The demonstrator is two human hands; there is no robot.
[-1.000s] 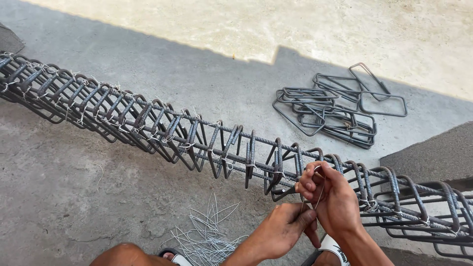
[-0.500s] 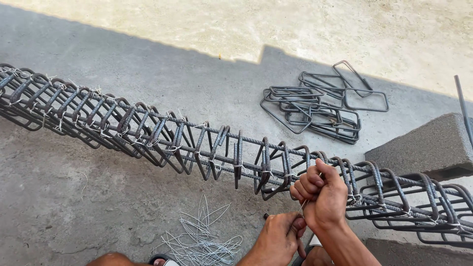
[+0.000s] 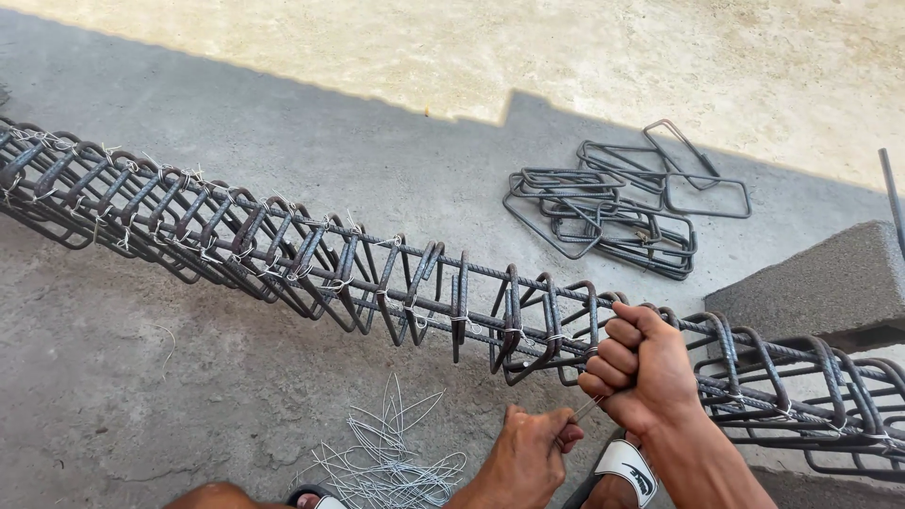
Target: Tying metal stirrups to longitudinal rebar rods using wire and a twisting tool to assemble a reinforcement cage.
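Observation:
A long rebar cage (image 3: 283,254) of dark stirrups tied with thin wire runs across the concrete from upper left to lower right. My right hand (image 3: 646,368) is a closed fist against the near side of the cage, gripping a thin tie wire (image 3: 590,407) next to a stirrup. That wire runs down-left to my left hand (image 3: 528,452), which pinches its other end just below the cage. I cannot tell whether the left hand also holds a tool.
A bundle of loose tie wires (image 3: 396,452) lies on the ground by my knee (image 3: 222,495). Spare stirrups (image 3: 613,212) are piled beyond the cage. A grey concrete block (image 3: 830,283) supports the cage at right. My white sandal (image 3: 627,467) shows below my hands.
My right hand has closed into a tight fist and shifted slightly right along the cage. My left hand has dropped lower, drawing the wire taut between the hands.

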